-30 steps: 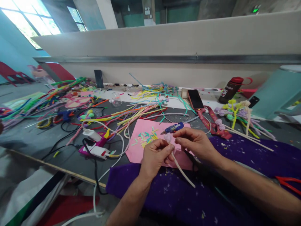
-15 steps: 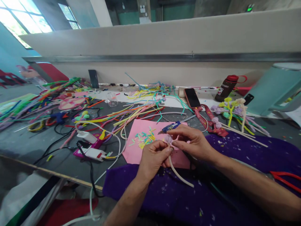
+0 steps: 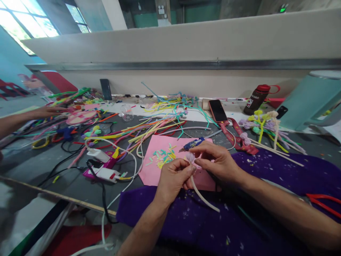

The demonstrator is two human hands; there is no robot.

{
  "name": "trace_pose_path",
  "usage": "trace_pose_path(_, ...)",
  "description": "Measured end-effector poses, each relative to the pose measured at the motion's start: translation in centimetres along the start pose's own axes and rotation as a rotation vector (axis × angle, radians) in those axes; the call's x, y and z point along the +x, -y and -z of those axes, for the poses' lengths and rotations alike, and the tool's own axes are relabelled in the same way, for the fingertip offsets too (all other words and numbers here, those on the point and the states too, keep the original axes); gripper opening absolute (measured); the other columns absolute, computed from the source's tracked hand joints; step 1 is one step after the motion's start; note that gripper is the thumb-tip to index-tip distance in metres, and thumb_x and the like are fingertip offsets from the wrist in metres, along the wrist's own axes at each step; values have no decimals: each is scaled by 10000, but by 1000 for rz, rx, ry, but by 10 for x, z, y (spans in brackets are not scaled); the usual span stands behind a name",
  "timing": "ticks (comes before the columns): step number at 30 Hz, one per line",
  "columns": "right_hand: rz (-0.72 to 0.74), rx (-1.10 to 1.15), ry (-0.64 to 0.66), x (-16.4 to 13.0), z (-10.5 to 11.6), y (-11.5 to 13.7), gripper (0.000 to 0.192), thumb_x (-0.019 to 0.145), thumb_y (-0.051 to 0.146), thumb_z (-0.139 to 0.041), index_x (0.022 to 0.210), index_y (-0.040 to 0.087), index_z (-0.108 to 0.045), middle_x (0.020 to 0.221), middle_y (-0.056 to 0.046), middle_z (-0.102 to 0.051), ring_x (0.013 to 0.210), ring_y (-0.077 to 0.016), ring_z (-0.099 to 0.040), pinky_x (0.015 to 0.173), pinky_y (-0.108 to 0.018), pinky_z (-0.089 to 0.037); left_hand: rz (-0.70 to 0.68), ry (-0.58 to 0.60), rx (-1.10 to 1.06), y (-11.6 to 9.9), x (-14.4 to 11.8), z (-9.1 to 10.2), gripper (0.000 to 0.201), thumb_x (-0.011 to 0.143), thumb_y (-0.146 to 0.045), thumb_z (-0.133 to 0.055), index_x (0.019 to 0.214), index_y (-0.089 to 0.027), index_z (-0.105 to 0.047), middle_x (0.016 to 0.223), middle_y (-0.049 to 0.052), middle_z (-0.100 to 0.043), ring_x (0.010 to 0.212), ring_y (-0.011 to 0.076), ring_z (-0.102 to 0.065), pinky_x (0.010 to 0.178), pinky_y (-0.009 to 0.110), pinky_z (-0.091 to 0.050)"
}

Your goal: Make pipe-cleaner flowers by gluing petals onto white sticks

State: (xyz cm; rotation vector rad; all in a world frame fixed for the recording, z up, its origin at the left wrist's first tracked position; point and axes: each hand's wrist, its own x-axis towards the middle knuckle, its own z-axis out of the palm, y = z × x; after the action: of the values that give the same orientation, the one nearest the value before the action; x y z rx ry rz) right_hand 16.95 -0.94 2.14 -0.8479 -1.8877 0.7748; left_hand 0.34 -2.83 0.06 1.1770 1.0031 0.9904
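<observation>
A small lilac pipe-cleaner flower on a cream stem is in front of me. My left hand is closed, pinching the flower's base where the stem begins, and the stem curves down to the right. From the other side, my right hand has its thumb and fingertips at the petals, partly hiding them. Beneath both hands lies a pink sheet with short yellow and green pipe-cleaner bits. Just behind the right fingers rests a blue glue gun.
A purple cloth covers the near edge. Pipe cleaners, a power strip with cables and a co-worker's hand are to the left. A phone, finished flowers, a bottle, a large teal mug and red-handled scissors are rightward.
A co-worker's arm has come in at the left edge, reaching over the pipe cleaners there. My hands and the flower have hardly moved.
</observation>
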Motion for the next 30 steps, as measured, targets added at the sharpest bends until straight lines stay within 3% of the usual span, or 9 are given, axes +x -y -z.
trace_pose_path(9,-5,19,16,0,-2,-2,261,789,134,-568,1031,211,-626,885,-28,-586,693,-100,-529,559,-205,-423,-13,-1,4,0,0,1,219,740,-322,-631,634,-144,-560,389,-31,-569,312,79,-491,332,152,-362)
trace_pose_path(13,-91,54,-55,0,-2,2,343,753,155,-607,1090,214,-587,866,-12,-591,628,-84,-514,535,-197,-413,-7,1,-15,0,0,1,220,740,-323,-632,638,-141,-560,390,-26,-572,308,77,-487,330,149,-362)
trace_pose_path(17,-276,176,-50,1,-2,4,109,746,210,-610,839,154,-623,719,-2,-599,585,-92,-516,525,-207,-403,3,-13,-21,-1,0,1,228,731,-329,-638,636,-135,-566,385,-25,-566,304,74,-481,325,145,-361)
trace_pose_path(19,-322,212,-17,1,-4,3,94,744,238,-613,741,144,-615,661,2,-599,579,-98,-523,538,-214,-405,3,-19,-13,-1,0,1,232,727,-337,-640,639,-136,-565,389,-25,-566,310,75,-487,326,145,-364)
trace_pose_path(30,-409,198,-11,-2,-10,3,151,737,281,-612,690,139,-595,575,32,-534,492,-70,-447,461,-184,-340,6,-31,44,-1,0,1,223,722,-340,-641,663,-149,-543,402,-35,-566,333,79,-501,350,153,-377)
